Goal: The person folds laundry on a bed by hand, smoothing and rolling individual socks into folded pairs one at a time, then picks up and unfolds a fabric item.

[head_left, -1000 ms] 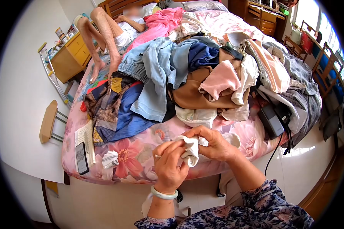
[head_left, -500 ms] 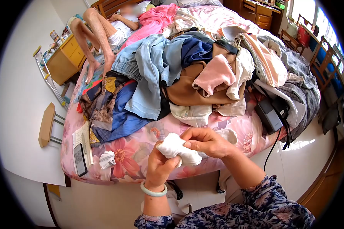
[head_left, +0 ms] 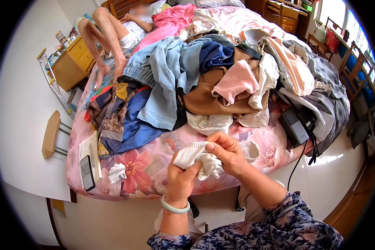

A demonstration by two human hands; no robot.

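Observation:
A bunched white knitted cloth, which looks like a sock (head_left: pixel 196 155), is held above the front edge of the bed. My left hand (head_left: pixel 180 181) grips its left and lower part, thumb on top. My right hand (head_left: pixel 228 153) pinches its upper right edge between thumb and fingers. The ribbed band lies toward the top, and the rest hangs crumpled below. Just behind my right hand, another whitish cloth (head_left: pixel 250 151) lies on the floral sheet (head_left: pixel 183 139). A small folded white item (head_left: pixel 117 173) rests to the left on the sheet.
A clothes pile (head_left: pixel 166 83) covers the bed's middle. At left are a phone (head_left: pixel 87 173) on papers, and crutches (head_left: pixel 51 133) by the wall. A person (head_left: pixel 131 35) lies at the back left. A dark grey box (head_left: pixel 293 128) with cables sits at the right.
The white cloth has been turned and regripped; its ribbed band now shows at the top. Both hands stay on it, after shifting left and then slightly back right.

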